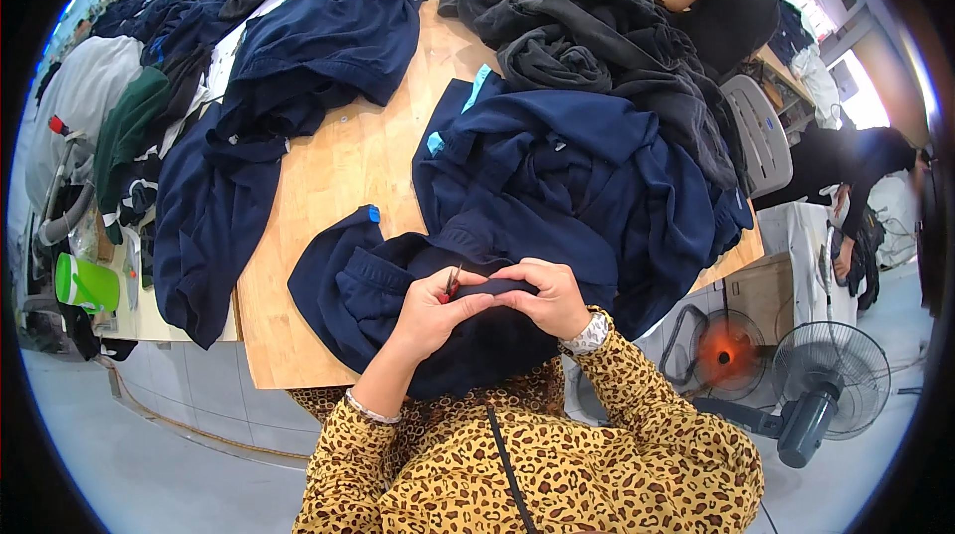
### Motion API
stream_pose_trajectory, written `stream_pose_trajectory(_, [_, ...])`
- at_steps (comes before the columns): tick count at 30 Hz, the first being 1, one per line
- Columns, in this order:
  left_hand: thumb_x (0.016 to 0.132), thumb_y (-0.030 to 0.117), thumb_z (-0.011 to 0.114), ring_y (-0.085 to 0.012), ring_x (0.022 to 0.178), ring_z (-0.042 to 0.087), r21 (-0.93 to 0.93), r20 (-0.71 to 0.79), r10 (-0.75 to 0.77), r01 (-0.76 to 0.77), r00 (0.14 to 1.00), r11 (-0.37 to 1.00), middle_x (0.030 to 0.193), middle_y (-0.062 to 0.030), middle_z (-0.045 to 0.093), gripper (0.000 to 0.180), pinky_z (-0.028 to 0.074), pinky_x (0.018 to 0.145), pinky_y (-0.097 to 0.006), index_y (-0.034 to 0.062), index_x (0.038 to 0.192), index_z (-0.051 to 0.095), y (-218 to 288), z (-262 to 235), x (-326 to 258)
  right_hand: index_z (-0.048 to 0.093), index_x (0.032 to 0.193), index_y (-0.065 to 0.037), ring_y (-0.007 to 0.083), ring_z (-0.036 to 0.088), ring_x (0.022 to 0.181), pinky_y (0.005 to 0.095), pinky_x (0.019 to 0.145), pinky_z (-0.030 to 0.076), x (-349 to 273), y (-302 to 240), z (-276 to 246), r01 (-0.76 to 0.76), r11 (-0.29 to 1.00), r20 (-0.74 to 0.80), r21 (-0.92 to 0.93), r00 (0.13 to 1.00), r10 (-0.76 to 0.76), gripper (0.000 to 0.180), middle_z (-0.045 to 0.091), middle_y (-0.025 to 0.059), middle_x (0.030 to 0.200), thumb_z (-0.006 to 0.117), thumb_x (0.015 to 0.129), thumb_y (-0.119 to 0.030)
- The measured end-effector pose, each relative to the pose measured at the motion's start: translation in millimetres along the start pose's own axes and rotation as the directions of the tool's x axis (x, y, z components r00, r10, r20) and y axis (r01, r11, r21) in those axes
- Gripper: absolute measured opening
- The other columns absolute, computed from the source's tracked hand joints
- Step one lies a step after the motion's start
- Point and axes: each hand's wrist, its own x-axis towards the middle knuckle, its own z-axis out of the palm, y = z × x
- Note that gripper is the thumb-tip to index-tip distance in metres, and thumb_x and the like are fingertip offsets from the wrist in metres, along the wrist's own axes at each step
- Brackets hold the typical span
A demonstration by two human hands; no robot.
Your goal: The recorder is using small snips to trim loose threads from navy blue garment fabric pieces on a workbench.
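A navy garment (343,270) with a gathered, elastic-looking band lies bunched at the table's near edge and hangs over it towards my lap. My left hand (430,317) pinches a folded edge of it between thumb and fingers. In that same hand sits a small red-and-dark tool (453,282), perhaps thread snips, mostly covered by the fingers. Close beside it, my right hand (549,303) grips the same fold, so a short stretch of cloth runs between the two thumbs. The fingertips under the fold are hidden.
More navy garments (567,166) heap up just beyond my hands, with dark grey ones (587,27) behind. Another navy pile (318,47) lies left on the wooden table (338,161). Fans (831,385) stand at right; a co-worker (731,2) sits at far right. A green bucket (88,283) is left.
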Motion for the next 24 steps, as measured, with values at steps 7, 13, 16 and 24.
stream_pose_trajectory(7, [0.080,0.005,0.072,-0.0068,0.077,0.054,0.359,0.006,0.202,-0.190,0.979,0.914,0.088,0.0013,0.059,0.018,0.044,0.065,-0.021,0.0003,0.097,0.066,0.1,-9.6,6.3,0.066,0.090,0.002,0.0050,0.059,0.068,0.0212,0.061,0.046,-1.3,-1.3,2.6,-0.363,0.866,0.147,0.344,0.932,0.332,0.019,0.067,0.0019,0.074,0.073,0.081,-0.014])
stream_pose_trajectory(13, [0.077,0.005,0.073,-0.0161,0.070,0.055,0.635,0.162,0.319,-0.346,0.934,0.691,0.085,-0.0051,0.056,0.011,0.043,0.060,-0.026,-0.0004,0.085,0.067,32.3,2.5,8.4,0.068,0.089,0.001,0.0027,0.056,0.068,0.0197,0.060,0.045,5.4,-6.2,1.1,-0.421,0.823,0.259,0.382,0.903,0.342,0.014,0.065,0.0004,0.074,0.070,0.082,-0.010])
stream_pose_trajectory(16, [0.078,0.002,0.070,-0.0207,0.067,0.056,0.685,0.196,0.335,-0.373,0.922,0.626,0.087,-0.0087,0.056,0.009,0.044,0.058,-0.029,-0.0011,0.083,0.064,33.3,5.5,9.7,0.068,0.089,0.001,0.0027,0.056,0.068,0.0199,0.060,0.045,7.7,-11.9,0.7,-0.414,0.827,0.261,0.381,0.906,0.334,0.013,0.066,0.0005,0.075,0.070,0.081,-0.009])
stream_pose_trajectory(24, [0.084,-0.001,0.059,-0.0248,0.074,0.058,0.642,0.060,0.419,-0.357,0.906,0.679,0.087,-0.0126,0.053,0.005,0.046,0.060,-0.029,0.0001,0.082,0.054,15.6,13.5,13.3,0.068,0.087,0.001,0.0030,0.056,0.071,0.0204,0.063,0.045,9.4,-5.3,0.8,-0.482,0.755,0.253,0.445,0.876,0.410,0.015,0.066,0.0000,0.076,0.072,0.079,-0.010])
